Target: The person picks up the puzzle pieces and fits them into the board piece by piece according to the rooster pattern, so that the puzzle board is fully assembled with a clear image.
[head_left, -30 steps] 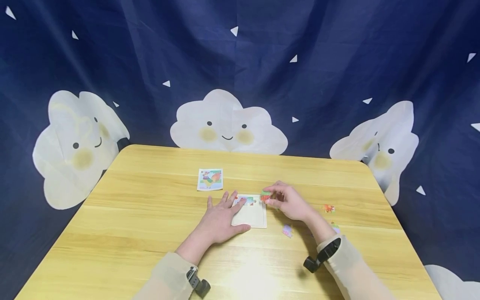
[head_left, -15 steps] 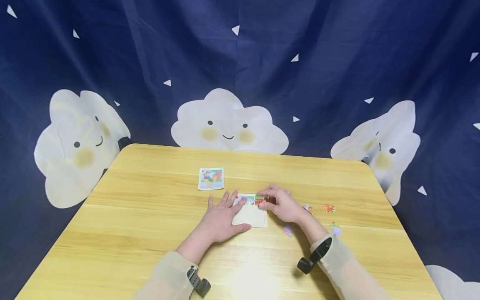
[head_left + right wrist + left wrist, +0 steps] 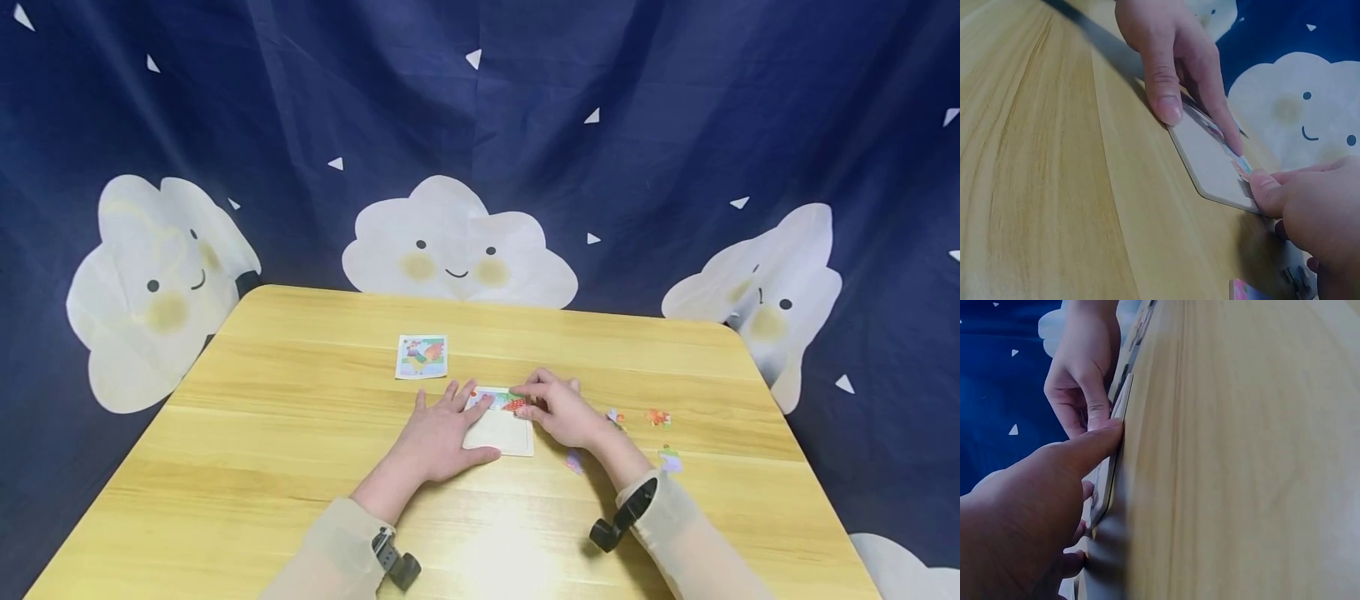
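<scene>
A small white puzzle board (image 3: pixel 498 435) lies on the wooden table, with colourful jigsaw pieces along its far edge. My left hand (image 3: pixel 442 435) spreads over the board's left side, its thumb along the near edge and a fingertip on the fitted pieces. At the far right corner, my right hand (image 3: pixel 561 410) pinches a red and green jigsaw piece (image 3: pixel 516 403) that sits in line with the others. In the right wrist view, the right thumb (image 3: pixel 1265 189) presses at the board's corner and hides most of that piece.
A picture card of a rooster (image 3: pixel 422 357) lies beyond the board to the left. Loose jigsaw pieces lie to the right: an orange one (image 3: pixel 659 417), a green and lilac one (image 3: pixel 671 459), a lilac one (image 3: pixel 573 461) and one beside the right wrist (image 3: pixel 616 417).
My right hand has brought the red and green piece leftward and down into the board's far right corner, closing the gap beside the neighbouring pieces. The left hand has stayed in place.
</scene>
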`<state>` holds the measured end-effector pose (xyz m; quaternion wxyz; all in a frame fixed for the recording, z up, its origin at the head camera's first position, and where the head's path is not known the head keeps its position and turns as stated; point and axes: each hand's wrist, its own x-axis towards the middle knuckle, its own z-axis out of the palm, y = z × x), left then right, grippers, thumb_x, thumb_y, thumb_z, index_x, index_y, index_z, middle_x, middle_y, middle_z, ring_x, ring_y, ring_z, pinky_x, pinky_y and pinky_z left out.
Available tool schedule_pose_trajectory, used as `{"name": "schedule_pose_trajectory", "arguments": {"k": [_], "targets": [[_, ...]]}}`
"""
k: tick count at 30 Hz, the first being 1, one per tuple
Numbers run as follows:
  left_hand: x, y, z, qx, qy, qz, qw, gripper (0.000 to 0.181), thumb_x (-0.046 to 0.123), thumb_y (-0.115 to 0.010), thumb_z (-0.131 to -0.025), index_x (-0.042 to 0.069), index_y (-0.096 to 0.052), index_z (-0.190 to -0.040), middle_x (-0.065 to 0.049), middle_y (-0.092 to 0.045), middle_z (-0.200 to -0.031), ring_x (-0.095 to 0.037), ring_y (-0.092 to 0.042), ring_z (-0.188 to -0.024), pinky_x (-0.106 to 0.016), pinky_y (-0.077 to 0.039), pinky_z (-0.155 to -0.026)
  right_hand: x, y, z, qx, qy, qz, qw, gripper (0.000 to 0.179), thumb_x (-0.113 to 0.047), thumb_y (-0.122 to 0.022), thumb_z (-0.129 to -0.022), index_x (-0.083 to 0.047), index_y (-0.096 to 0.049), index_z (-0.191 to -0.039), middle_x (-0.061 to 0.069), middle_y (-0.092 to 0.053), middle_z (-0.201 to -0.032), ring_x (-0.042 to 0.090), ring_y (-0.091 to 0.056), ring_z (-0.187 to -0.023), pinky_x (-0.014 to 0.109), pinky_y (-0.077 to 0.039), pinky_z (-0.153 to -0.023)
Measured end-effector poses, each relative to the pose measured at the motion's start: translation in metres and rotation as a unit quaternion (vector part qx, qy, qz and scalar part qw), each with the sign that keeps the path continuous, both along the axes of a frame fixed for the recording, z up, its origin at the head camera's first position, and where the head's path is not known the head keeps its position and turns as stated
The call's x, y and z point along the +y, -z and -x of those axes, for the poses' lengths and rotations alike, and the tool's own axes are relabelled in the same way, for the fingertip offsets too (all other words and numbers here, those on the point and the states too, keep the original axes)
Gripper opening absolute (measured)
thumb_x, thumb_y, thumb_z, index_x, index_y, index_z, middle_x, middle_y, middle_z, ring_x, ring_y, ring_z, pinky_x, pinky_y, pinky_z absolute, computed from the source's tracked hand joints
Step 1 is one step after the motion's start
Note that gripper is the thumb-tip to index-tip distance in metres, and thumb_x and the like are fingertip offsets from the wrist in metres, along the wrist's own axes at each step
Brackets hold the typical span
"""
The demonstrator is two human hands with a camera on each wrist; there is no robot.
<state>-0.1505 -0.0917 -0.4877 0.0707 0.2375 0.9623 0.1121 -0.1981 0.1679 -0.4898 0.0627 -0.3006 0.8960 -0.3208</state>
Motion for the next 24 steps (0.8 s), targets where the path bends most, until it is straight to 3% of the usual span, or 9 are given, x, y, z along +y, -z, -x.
{"name": "schedule_pose_trajectory", "arguments": {"k": [8, 14, 24], "targets": [[0.005, -0.006, 0.002, -0.003, 0.0, 0.02, 0.9998, 0.091, 0.081, -0.054, -0.093, 0.027, -0.042, -0.165, -0.01, -0.029, -0.172, -0.04, -0.028, -0.156, -0.077, -0.027, -0.114, 0.001, 0.004, -0.001, 0.013, 0.007, -0.012, 0.9998, 0.04, -0.025, -0.072, -0.102, -0.006, -0.071, -0.138, -0.005, -0.057, -0.112, 0.012, -0.052, -0.091, 0.044, -0.023, -0.082], [0.019, -0.011, 0.004, 0.009, 0.007, 0.029, 0.9995, 0.091, 0.083, -0.052, -0.092, 0.029, -0.044, -0.164, -0.015, -0.028, -0.171, -0.048, -0.027, -0.154, -0.077, -0.028, -0.113, 0.003, 0.008, -0.001, 0.017, 0.015, -0.002, 0.9997, 0.039, -0.024, -0.073, -0.102, -0.005, -0.072, -0.136, -0.005, -0.056, -0.108, 0.009, -0.05, -0.085, 0.044, -0.022, -0.081], [0.035, -0.006, 0.004, -0.005, 0.001, 0.033, 0.9995, 0.092, 0.085, -0.05, -0.091, 0.032, -0.039, -0.166, -0.022, -0.026, -0.17, -0.055, -0.025, -0.152, -0.079, -0.028, -0.112, 0.003, 0.004, 0.0, 0.022, 0.001, -0.007, 0.9997, 0.04, -0.028, -0.073, -0.102, -0.005, -0.073, -0.135, -0.005, -0.056, -0.109, 0.008, -0.05, -0.082, 0.045, -0.021, -0.081]]}}
